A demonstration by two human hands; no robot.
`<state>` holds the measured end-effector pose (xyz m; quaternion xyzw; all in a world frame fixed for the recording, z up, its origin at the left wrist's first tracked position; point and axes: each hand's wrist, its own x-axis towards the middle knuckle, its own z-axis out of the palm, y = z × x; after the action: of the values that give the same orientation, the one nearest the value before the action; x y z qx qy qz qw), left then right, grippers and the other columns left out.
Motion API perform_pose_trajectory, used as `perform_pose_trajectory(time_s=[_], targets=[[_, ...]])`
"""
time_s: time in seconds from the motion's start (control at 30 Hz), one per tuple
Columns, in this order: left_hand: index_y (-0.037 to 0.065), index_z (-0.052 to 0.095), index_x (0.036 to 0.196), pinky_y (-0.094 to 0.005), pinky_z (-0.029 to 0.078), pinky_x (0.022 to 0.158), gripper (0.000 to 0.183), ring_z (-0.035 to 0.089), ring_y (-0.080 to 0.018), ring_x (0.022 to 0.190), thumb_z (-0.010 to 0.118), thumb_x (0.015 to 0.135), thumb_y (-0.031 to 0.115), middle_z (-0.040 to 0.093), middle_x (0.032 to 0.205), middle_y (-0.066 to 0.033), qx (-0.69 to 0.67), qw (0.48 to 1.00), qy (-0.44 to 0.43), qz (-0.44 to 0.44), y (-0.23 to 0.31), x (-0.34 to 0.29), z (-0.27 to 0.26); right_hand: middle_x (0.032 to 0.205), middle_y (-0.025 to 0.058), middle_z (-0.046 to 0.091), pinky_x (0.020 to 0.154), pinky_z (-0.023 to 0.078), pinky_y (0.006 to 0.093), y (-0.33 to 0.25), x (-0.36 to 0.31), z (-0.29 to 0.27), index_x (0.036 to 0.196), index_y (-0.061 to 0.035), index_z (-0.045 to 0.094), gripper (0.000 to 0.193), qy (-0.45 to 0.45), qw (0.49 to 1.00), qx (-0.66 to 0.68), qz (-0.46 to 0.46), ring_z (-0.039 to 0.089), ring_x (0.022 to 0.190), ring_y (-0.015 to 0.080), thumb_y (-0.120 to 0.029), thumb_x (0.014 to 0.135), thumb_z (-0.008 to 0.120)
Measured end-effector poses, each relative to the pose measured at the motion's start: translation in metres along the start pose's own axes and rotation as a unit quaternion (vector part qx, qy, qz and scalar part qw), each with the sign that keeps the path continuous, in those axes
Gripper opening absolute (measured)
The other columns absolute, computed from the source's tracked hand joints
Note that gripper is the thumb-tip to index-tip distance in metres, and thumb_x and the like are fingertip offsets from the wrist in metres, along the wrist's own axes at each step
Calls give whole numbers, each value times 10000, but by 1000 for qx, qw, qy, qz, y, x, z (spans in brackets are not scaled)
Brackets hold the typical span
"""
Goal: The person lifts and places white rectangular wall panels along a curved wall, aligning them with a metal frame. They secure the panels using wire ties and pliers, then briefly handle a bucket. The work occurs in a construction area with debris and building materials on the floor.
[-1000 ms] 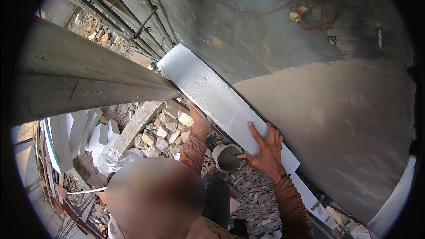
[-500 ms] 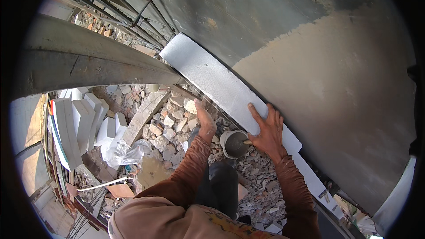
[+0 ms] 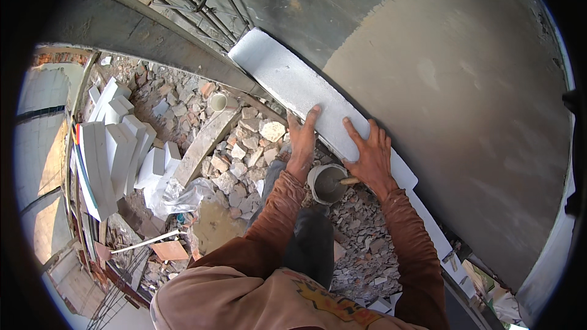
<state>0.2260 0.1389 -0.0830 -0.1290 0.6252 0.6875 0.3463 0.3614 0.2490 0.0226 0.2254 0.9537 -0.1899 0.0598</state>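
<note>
A long white building block (image 3: 281, 76) lies along the foot of the grey wall, slanting from upper left to lower right. My right hand (image 3: 372, 162) spans it, the fingers over its top toward the wall edge and the thumb side at its near edge. Beside it, my left hand (image 3: 302, 143) rests at the block's near edge with fingers stretched out, one fingertip on the top. Below and between the hands stands a bucket (image 3: 321, 192) of grey mortar. A wooden tool handle (image 3: 350, 181) sticks out of it toward my right hand; the tool's head is hidden.
Rubble (image 3: 238, 165) covers the ground, with a plank (image 3: 205, 150) across it. Several white blocks (image 3: 95, 165) stand at the left near crumpled plastic (image 3: 186, 198). A beam (image 3: 147, 33) and steel bars (image 3: 183, 3) meet the wall (image 3: 440, 79) at upper left.
My left hand has come up from beside the block to touch its near edge. My right hand stays on the block. The view has shifted slightly.
</note>
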Motion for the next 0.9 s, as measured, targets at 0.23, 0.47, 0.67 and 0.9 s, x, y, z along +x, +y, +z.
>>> perform_pose_trajectory(time_s=[0.23,0.47,0.67,0.9], targets=[[-112,247,1475,-406,413,1056,1013,505,-337,1248,790,782,387,454,1394,-263,-73,997,17,-22,-5,2,-2,1389,297,385,998,365,532,9,1,3,1528,-275,381,885,-19,999,22,-33,437,1203,443,-309,759,817],[-96,212,1504,-398,410,1066,1106,495,-346,1277,841,748,411,441,1421,-278,-59,990,25,-127,-21,23,-19,1507,269,356,1141,319,487,46,15,24,1583,-175,198,744,-134,980,150,7,367,1380,452,-340,965,577],[-85,236,1505,-433,371,1120,1161,423,-379,1358,847,725,520,381,1482,-290,81,996,36,-25,-44,44,-36,1462,261,443,1143,329,459,84,-53,9,1513,-115,376,595,-95,972,180,118,410,1370,409,-277,976,574],[9,369,1467,-501,409,1066,763,453,-419,1291,699,879,366,412,1402,-274,246,951,135,131,-23,-9,-35,1544,268,306,1163,294,515,97,-130,6,1573,-148,225,953,-52,967,79,235,332,1415,428,-355,816,766]])
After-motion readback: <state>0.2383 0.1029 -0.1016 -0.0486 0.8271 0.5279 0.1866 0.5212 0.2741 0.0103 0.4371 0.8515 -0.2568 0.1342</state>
